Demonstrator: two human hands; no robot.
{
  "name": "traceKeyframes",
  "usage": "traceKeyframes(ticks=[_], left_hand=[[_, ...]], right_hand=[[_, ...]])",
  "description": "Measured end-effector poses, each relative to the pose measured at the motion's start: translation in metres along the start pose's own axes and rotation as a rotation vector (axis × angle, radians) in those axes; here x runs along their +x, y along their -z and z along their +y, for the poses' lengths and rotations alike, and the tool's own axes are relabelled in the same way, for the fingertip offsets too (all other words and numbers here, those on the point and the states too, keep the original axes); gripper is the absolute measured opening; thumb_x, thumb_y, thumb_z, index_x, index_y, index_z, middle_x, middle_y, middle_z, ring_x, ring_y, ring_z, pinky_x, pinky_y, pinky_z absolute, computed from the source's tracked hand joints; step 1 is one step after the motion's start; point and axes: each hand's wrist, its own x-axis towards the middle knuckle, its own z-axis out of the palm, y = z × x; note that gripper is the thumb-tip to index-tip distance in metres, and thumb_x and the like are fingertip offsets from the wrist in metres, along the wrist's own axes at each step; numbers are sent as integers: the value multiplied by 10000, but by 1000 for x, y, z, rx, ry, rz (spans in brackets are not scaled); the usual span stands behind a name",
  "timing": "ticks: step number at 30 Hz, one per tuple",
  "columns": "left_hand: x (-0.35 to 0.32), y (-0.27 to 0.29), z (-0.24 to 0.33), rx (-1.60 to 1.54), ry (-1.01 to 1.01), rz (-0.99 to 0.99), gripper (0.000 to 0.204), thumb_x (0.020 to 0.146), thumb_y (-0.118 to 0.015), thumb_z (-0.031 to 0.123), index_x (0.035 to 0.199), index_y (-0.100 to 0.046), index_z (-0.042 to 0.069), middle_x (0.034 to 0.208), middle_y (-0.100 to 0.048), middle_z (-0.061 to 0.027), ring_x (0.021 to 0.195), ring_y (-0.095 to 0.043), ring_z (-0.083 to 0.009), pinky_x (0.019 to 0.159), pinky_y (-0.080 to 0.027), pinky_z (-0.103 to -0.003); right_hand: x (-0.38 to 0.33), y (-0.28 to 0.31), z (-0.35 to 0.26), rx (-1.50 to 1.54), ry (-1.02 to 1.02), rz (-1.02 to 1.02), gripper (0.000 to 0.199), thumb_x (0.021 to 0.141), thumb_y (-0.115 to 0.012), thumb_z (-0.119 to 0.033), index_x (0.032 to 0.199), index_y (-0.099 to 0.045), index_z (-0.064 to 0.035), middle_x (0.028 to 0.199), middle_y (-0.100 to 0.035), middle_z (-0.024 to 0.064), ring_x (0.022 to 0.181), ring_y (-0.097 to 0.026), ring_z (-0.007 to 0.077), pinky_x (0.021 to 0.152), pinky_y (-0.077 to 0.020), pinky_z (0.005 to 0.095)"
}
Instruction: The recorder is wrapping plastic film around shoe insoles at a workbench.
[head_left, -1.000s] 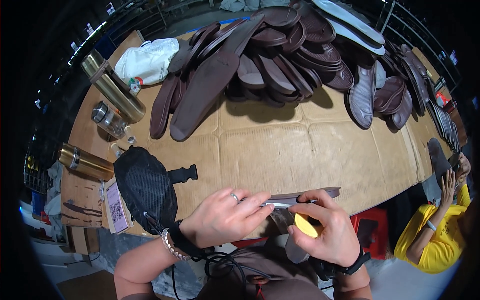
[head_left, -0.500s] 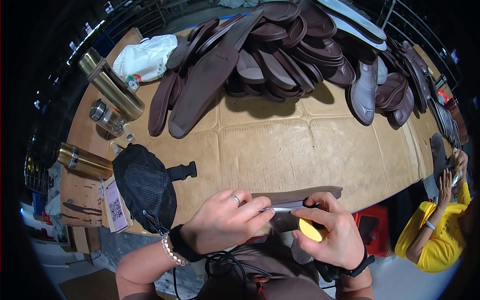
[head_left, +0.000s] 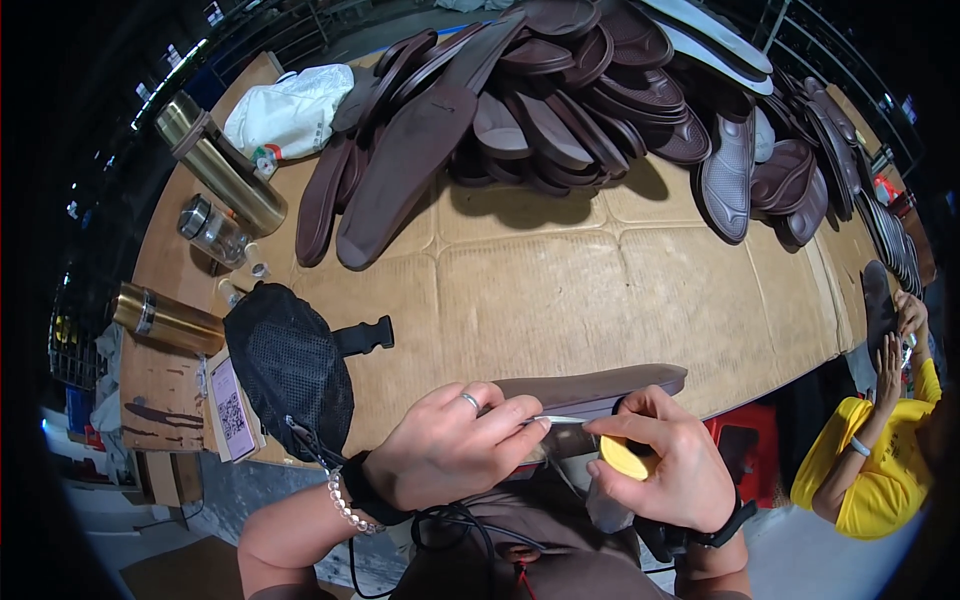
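Observation:
My left hand (head_left: 450,450), with a ring and a bead bracelet, grips a brown shoe insole (head_left: 600,388) held edge-on at the table's near edge. My right hand (head_left: 670,465) holds a yellow-handled tool (head_left: 625,458) whose thin metal blade (head_left: 558,420) reaches toward the left fingers against the insole. A big heap of dark brown insoles (head_left: 560,110) covers the far side of the cardboard-topped table (head_left: 560,290).
A black mesh pouch (head_left: 290,365) with a buckle lies at the left. Two gold flasks (head_left: 215,165) (head_left: 165,320), a glass jar (head_left: 212,230) and a white bag (head_left: 290,105) stand further left. A person in yellow (head_left: 870,460) sits at the right, beside a red stool (head_left: 745,440).
Both hands stay together on the insole with small shifts; the insole and blade moved slightly. The view tilted a little.

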Motion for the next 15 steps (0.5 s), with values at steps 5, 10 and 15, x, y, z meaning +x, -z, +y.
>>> traceKeyframes(ticks=[5,10,15], left_hand=[[-4,-1,-2,-22,-34,-1,374,786,-779,291,1097,-753,84,1104,-635,37,906,-606,-158,807,-532,-286],[-7,-1,-2,-25,-34,9,355,795,-767,282,1085,-750,77,1130,-640,31,933,-617,-156,813,-532,-283],[-9,-3,-5,-34,-49,37,336,803,-753,263,1076,-745,68,1153,-649,18,950,-625,-154,812,-534,-283]], right_hand=[[-2,3,2,30,15,-8,352,773,-836,-196,1081,-781,-32,928,-635,153,786,-675,299,716,-566,361],[-6,8,2,49,41,-21,335,773,-829,-171,1078,-782,-39,924,-673,137,807,-683,305,732,-566,365],[-4,7,1,24,127,-9,351,760,-827,-161,1075,-775,-16,981,-731,157,849,-703,333,783,-563,380]])
